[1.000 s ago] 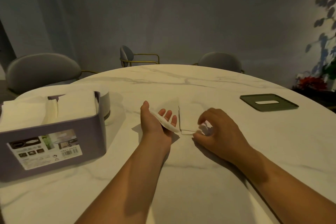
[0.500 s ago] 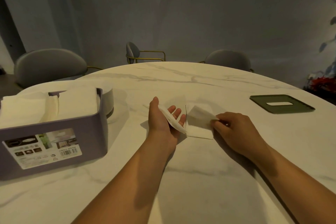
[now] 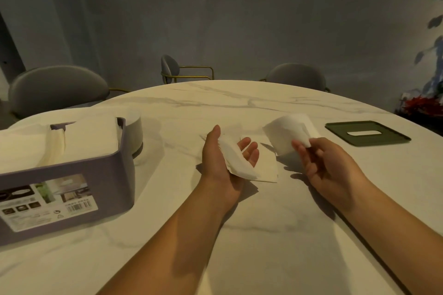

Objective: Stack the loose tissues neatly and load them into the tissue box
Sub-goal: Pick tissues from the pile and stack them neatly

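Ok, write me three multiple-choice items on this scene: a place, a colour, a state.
1. The tissue box is: A) red B) purple C) yellow
2. The green lid lies: A) on the tissue box B) on a chair C) on the table, right of the right hand
3. The tissue at the right hand is: A) pinched in its fingers, off the table B) flat on the table C) in the tissue box
Answers: 1 B, its walls are purple; 2 C, it lies flat on the marble top; 3 A, the fingers pinch its corner above the table.
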`<state>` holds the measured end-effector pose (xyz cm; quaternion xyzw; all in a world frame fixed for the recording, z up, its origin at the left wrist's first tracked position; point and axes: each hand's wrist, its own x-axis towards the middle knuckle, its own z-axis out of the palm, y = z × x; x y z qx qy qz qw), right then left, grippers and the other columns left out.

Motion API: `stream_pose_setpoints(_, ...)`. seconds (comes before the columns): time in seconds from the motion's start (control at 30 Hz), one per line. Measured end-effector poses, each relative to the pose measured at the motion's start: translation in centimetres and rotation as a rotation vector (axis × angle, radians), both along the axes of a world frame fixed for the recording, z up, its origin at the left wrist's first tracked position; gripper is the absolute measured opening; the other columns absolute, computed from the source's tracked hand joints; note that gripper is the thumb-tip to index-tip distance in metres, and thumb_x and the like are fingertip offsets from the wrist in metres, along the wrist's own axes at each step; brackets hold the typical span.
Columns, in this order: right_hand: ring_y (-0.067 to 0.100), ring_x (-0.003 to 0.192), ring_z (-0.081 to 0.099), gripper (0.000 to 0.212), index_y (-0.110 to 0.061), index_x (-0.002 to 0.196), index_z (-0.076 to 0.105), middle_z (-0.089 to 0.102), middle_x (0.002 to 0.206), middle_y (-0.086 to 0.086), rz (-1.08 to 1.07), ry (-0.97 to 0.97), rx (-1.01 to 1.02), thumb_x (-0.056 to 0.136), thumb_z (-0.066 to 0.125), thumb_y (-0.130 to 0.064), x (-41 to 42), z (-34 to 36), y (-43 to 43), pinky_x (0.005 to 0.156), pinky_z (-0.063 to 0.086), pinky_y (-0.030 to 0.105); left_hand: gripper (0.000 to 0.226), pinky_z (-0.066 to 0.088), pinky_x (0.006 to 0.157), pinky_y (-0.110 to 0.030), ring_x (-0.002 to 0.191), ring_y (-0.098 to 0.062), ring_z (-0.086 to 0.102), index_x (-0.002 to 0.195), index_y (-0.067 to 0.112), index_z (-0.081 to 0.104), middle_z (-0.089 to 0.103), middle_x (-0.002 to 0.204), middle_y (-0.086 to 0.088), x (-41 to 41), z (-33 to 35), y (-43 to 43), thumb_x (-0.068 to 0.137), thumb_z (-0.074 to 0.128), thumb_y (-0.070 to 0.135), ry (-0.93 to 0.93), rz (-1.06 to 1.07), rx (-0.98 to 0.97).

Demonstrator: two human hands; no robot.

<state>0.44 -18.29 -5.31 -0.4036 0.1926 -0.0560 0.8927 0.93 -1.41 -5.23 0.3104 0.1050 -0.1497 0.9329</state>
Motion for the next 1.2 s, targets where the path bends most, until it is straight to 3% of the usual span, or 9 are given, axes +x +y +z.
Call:
stream_pose_setpoints(0.07,0.015,0.084,0.072,0.019,-0.014,0.113,0.056,0.063,0.111,0.013,0.051,-0.084,-0.096,0.094,0.054,-0.013,-0.4,0.4,0.8,0.075,0.058,0.025,0.047,0.055,0.064,-0.034,0.084,-0.026,0.065,0.108,0.011,0.057,0.067,0.104,-0.015,-0.2,-0.1,-0.3,0.089,0.051,0.054,-0.004,-0.063,0.032)
stream_pose_setpoints(0.2,0.0,0.087,0.065,0.028,-0.03,0.087,0.066,0.068,0.09,-0.017,0.132,-0.359,-0.927,0.092,0.054,-0.005,-1.6,0.1,3.1,0.079,0.054,0.016,0.056,0.054,0.065,-0.035,0.073,-0.026,0.067,0.111,0.011,0.061,0.07,0.085,-0.013,-0.6,-0.1,-0.6,0.086,0.049,0.06,-0.039,-0.15,0.002)
stream_pose_setpoints(0.3,-0.015,0.096,0.056,0.036,-0.026,0.085,0.072,0.063,0.11,-0.018,0.295,-0.515,-1.2,0.087,0.053,0.004,-1.6,-0.8,3.7,0.075,0.046,0.003,0.062,0.053,0.062,-0.036,0.067,-0.027,0.067,0.105,0.012,0.066,0.071,0.076,-0.012,-0.4,-0.3,-0.2,0.085,0.043,0.066,-0.081,-0.207,0.002)
stream_pose_setpoints(0.53,-0.008,0.114,0.045,0.024,-0.046,0.103,0.057,0.044,0.125,-0.032,0.344,-0.508,-1.419,0.092,0.057,-0.024,-0.7,-1.0,2.6,0.094,0.033,0.012,0.06,0.056,0.069,-0.038,0.082,-0.03,0.063,0.121,0.01,0.059,0.068,0.1,-0.018,0.2,-0.5,0.3,0.087,0.049,0.058,-0.046,0.003,-0.132)
stream_pose_setpoints(0.63,-0.001,0.116,0.043,0.016,-0.037,0.102,0.06,0.045,0.128,-0.023,0.252,-0.456,-1.493,0.092,0.058,-0.026,-0.8,-0.5,2.2,0.095,0.033,0.018,0.052,0.051,0.088,-0.037,0.089,-0.027,0.061,0.106,0.01,0.061,0.065,0.097,-0.017,0.5,-0.3,0.7,0.086,0.052,0.058,-0.018,0.144,-0.173)
stream_pose_setpoints(0.8,0.002,0.109,0.046,0.017,-0.032,0.091,0.07,0.049,0.128,-0.018,0.514,-0.319,-1.699,0.092,0.057,-0.021,-1.2,0.0,1.8,0.09,0.035,0.016,0.044,0.049,0.065,-0.03,0.073,-0.019,0.059,0.09,0.014,0.063,0.063,0.083,-0.006,0.4,0.0,1.5,0.086,0.051,0.056,0.034,0.251,-0.113)
stream_pose_setpoints(0.9,0.003,0.104,0.047,0.016,-0.035,0.099,0.068,0.044,0.134,-0.018,0.645,-0.241,-1.817,0.093,0.057,-0.025,-1.3,0.0,1.9,0.089,0.04,0.014,0.034,0.051,0.073,-0.032,0.075,-0.019,0.058,0.085,0.013,0.062,0.061,0.082,-0.005,0.3,0.2,1.8,0.088,0.055,0.046,0.051,0.262,-0.123)
stream_pose_setpoints(1.1,0.006,0.106,0.048,0.028,-0.028,0.121,0.061,0.045,0.134,-0.015,0.611,-0.232,-1.996,0.095,0.051,-0.028,-1.4,-0.2,2.2,0.088,0.037,0.015,0.034,0.05,0.092,-0.036,0.106,-0.026,0.062,0.099,0.002,0.059,0.063,0.099,-0.013,0.9,-0.4,1.7,0.087,0.055,0.034,0.049,0.206,-0.13)
stream_pose_setpoints(1.2,0.008,0.098,0.053,0.026,-0.025,0.118,0.063,0.054,0.121,-0.013,0.45,-0.24,-1.881,0.094,0.053,-0.026,-1.1,-0.6,2.0,0.084,0.041,0.018,0.037,0.051,0.09,-0.036,0.102,-0.026,0.063,0.102,0.004,0.059,0.062,0.104,-0.014,1.1,-0.6,1.7,0.086,0.056,0.037,0.048,0.202,-0.126)
